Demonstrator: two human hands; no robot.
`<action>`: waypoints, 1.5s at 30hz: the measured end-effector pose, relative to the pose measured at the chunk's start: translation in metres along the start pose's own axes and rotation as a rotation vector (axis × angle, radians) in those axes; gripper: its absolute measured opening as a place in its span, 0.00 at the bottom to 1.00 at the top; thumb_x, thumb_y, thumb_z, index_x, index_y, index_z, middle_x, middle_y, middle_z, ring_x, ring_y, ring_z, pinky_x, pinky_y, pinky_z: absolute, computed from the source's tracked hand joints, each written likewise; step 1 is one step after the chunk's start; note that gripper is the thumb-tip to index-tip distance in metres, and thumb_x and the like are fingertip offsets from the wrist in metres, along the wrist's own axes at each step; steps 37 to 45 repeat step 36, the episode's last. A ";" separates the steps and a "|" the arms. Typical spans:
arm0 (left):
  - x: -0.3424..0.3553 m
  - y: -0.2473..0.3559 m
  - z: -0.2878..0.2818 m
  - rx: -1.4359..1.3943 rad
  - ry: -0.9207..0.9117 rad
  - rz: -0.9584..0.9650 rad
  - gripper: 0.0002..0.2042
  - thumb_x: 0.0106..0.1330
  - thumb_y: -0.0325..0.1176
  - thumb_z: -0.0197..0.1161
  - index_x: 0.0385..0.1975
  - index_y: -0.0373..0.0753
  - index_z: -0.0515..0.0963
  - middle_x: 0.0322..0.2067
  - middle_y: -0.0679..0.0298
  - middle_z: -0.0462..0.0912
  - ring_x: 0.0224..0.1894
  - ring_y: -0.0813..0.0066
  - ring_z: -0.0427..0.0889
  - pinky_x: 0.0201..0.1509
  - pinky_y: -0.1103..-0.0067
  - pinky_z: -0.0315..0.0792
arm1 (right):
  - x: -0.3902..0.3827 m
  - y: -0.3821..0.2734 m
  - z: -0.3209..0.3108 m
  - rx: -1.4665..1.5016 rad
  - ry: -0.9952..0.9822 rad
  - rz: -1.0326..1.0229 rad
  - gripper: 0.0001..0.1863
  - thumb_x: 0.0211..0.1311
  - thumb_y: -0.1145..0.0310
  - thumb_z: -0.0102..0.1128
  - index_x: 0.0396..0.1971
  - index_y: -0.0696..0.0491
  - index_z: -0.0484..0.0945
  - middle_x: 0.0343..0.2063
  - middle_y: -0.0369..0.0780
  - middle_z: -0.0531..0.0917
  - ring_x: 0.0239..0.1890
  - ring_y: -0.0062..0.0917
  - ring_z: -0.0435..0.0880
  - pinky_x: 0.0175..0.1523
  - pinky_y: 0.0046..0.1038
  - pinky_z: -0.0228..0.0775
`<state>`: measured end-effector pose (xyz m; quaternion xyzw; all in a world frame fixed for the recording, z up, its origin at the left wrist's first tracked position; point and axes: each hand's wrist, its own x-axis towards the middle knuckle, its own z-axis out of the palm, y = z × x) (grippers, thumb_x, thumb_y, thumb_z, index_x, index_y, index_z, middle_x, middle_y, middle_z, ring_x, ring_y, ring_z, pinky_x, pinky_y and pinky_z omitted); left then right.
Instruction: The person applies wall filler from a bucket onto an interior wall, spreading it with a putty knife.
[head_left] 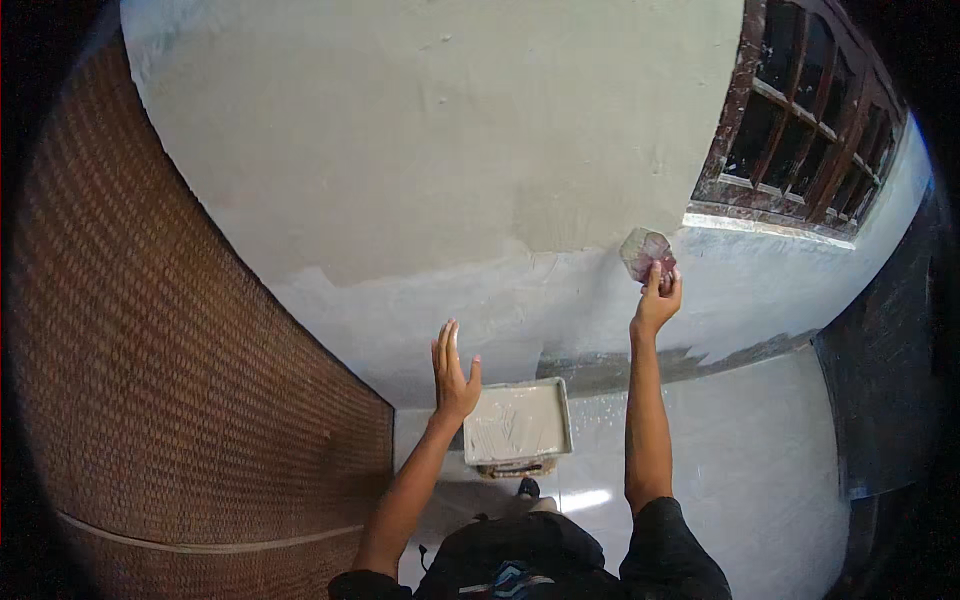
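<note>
My right hand [657,297] is closed around the lower edge of a flat, rounded dark-red pad [645,252], its face smeared greyish beige; I cannot tell exactly what kind it is. The pad is up at the wall [430,130], just below and left of the window's corner. My left hand [455,375] is held out with its fingers stretched and nothing in it. Below that hand is a rectangular tray [569,420] of cream-coloured paint or paste, with streaks across its surface. The wall is beige above and paler, bluish white lower down, with an uneven border between.
A woven brown panel [200,380] runs along the left side. At the upper right is a brown-framed window [800,110] with a pale sill. A dark surface [890,380] stands at the far right. Pale droplets dot the glossy tiled floor [740,450] near the tray.
</note>
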<state>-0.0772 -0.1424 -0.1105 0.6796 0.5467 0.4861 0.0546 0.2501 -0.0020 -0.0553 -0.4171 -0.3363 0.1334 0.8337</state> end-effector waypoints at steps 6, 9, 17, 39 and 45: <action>-0.051 -0.029 -0.012 -0.087 -0.035 -0.135 0.31 0.64 0.28 0.55 0.68 0.34 0.53 0.67 0.50 0.58 0.70 0.51 0.54 0.73 0.59 0.47 | -0.111 0.028 -0.021 -0.097 -0.334 0.317 0.20 0.65 0.69 0.62 0.54 0.59 0.72 0.39 0.36 0.82 0.39 0.17 0.79 0.39 0.21 0.70; -0.089 -0.055 -0.015 -0.107 -0.089 -0.246 0.30 0.65 0.28 0.55 0.68 0.34 0.54 0.67 0.49 0.58 0.70 0.50 0.54 0.72 0.61 0.49 | -0.177 0.046 -0.034 -0.167 -0.467 0.450 0.18 0.65 0.69 0.61 0.52 0.59 0.74 0.40 0.35 0.82 0.40 0.17 0.78 0.43 0.21 0.70; -0.207 -0.107 0.007 -0.157 -0.193 -0.479 0.29 0.68 0.28 0.54 0.68 0.37 0.55 0.66 0.49 0.59 0.69 0.52 0.58 0.71 0.64 0.52 | -0.286 0.135 -0.133 -0.564 -0.885 0.495 0.13 0.65 0.65 0.59 0.48 0.51 0.81 0.37 0.40 0.85 0.37 0.24 0.84 0.41 0.26 0.74; -0.357 -0.134 0.087 -0.196 -0.314 -0.940 0.30 0.66 0.34 0.55 0.67 0.34 0.55 0.66 0.49 0.58 0.69 0.51 0.56 0.72 0.64 0.51 | -0.339 0.232 -0.215 -0.888 -1.638 0.158 0.14 0.56 0.78 0.56 0.42 0.52 0.81 0.37 0.45 0.85 0.39 0.42 0.83 0.51 0.36 0.72; -0.357 -0.134 0.087 -0.196 -0.314 -0.940 0.30 0.66 0.34 0.55 0.67 0.34 0.55 0.66 0.49 0.58 0.69 0.51 0.56 0.72 0.64 0.51 | -0.339 0.232 -0.215 -0.888 -1.638 0.158 0.14 0.56 0.78 0.56 0.42 0.52 0.81 0.37 0.45 0.85 0.39 0.42 0.83 0.51 0.36 0.72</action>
